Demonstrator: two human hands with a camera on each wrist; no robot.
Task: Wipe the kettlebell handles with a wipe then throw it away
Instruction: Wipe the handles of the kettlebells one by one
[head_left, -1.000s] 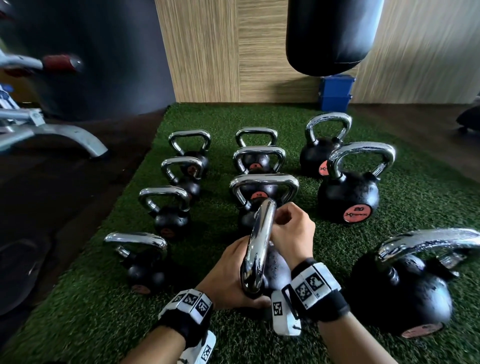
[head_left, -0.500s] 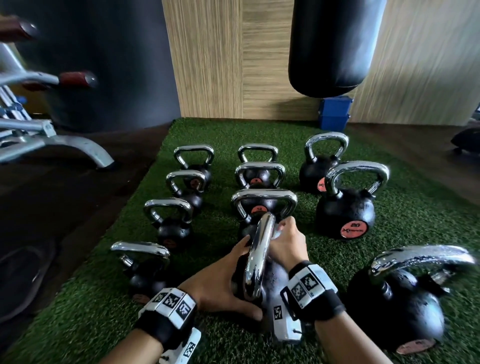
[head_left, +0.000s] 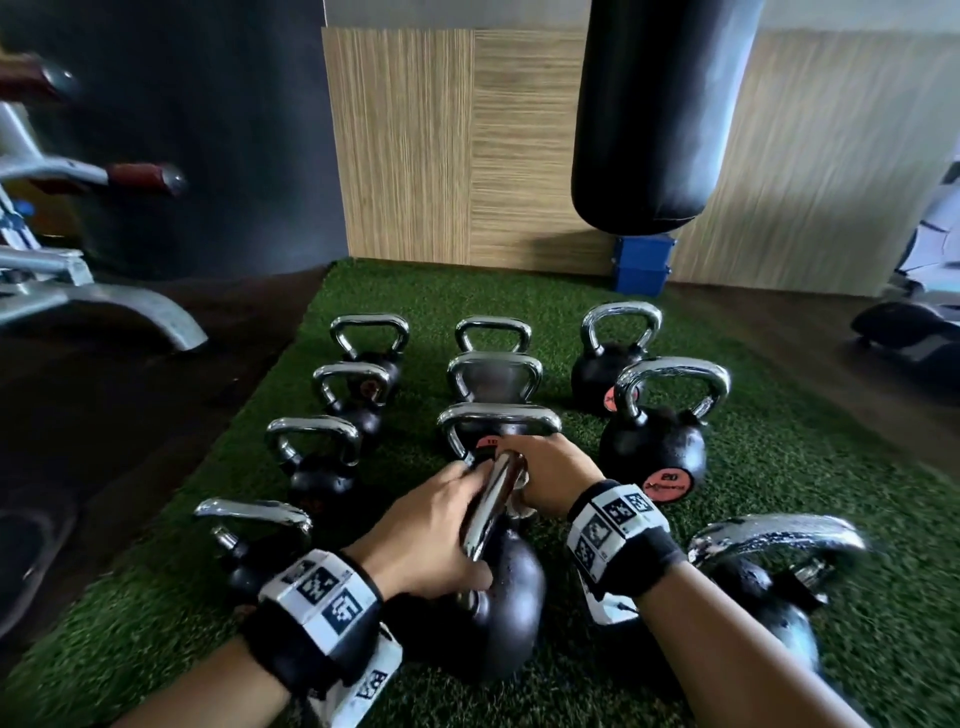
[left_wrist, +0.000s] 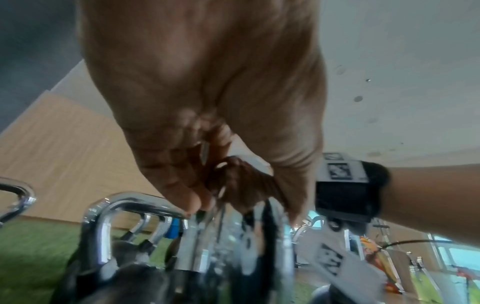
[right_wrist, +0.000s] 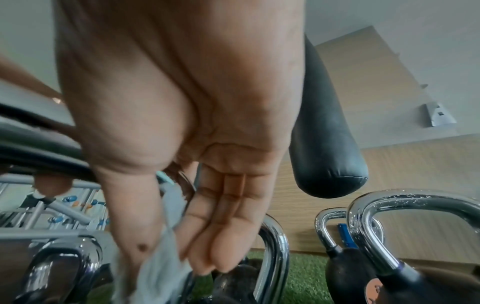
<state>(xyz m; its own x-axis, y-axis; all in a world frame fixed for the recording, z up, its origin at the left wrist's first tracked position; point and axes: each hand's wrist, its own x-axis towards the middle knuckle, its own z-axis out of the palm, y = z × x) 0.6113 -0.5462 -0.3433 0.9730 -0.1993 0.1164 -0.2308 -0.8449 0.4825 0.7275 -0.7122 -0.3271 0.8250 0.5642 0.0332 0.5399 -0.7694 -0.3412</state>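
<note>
A black kettlebell (head_left: 506, 613) with a chrome handle (head_left: 491, 506) stands on green turf at the front centre of the head view. My left hand (head_left: 434, 527) grips the handle's left side, with its fingers near the top and the thumb low by the body; the left wrist view shows those fingers (left_wrist: 192, 197) on the chrome. My right hand (head_left: 550, 475) is at the far end of the handle. It pinches a pale wipe (right_wrist: 158, 269) between thumb and fingers. In the head view only a scrap of the wipe (head_left: 519, 510) shows under that hand.
Several more kettlebells stand in rows on the turf (head_left: 779, 467), among them a large wet one (head_left: 774, 566) at my right and one marked 20 (head_left: 654, 447). A black punching bag (head_left: 660, 104) hangs above a blue box (head_left: 641, 265). A gym machine (head_left: 78, 296) stands at left.
My left hand has climbed from the kettlebell's body to the handle. The right hand with the wipe has slid to the far end of the handle. The view has tilted up.
</note>
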